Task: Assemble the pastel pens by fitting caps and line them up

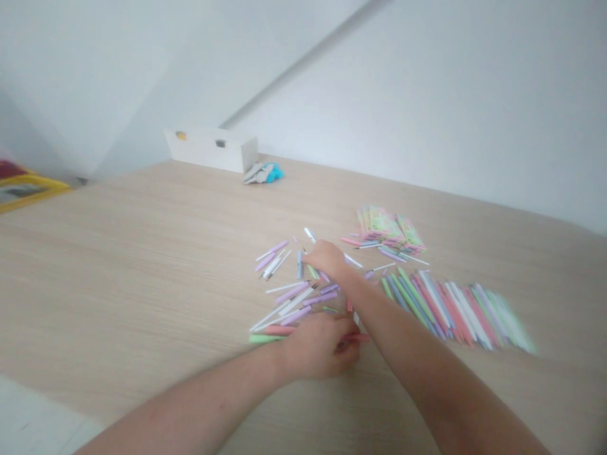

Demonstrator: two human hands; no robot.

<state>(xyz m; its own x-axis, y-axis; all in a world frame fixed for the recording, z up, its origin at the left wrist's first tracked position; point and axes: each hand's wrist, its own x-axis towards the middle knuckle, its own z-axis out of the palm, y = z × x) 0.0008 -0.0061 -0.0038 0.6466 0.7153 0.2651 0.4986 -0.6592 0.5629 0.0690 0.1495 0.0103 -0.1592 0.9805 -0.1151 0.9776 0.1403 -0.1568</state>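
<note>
Left of the row of slim pastel plastic pens, the left hand grips 1 coral-red plastic stick; whether the right hand grips anything, I cannot tell.

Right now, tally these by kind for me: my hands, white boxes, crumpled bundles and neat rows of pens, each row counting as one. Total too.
Left hand and right hand: 2
White box: 1
Crumpled bundle: 1
Neat row of pens: 1
Total: 5
Loose pens are too blurred to count singly.
</note>
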